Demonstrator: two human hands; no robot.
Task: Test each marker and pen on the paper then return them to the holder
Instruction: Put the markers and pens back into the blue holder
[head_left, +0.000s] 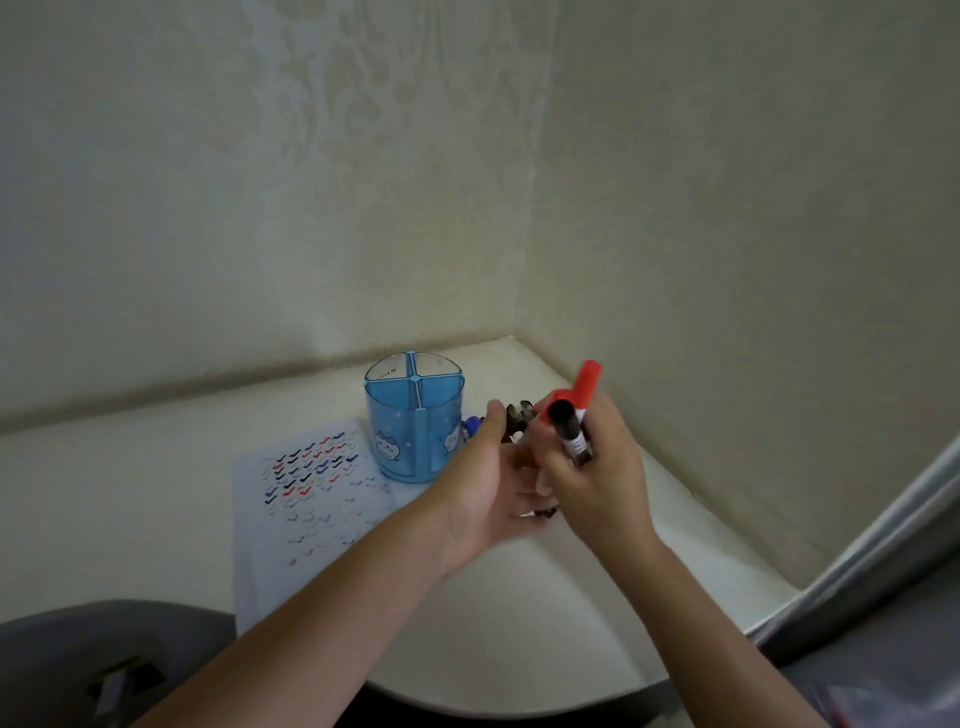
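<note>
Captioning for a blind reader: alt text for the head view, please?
A person's right hand grips a red-capped marker and a black-capped marker over a white desk, the left hand beside it. A blue holder stands next to paper covered in tick marks.

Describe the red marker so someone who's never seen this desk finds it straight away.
On the white corner desk, right of the blue pen holder, the right hand grips two markers. The red marker is the one sticking up highest, beside a black-capped marker.
</note>
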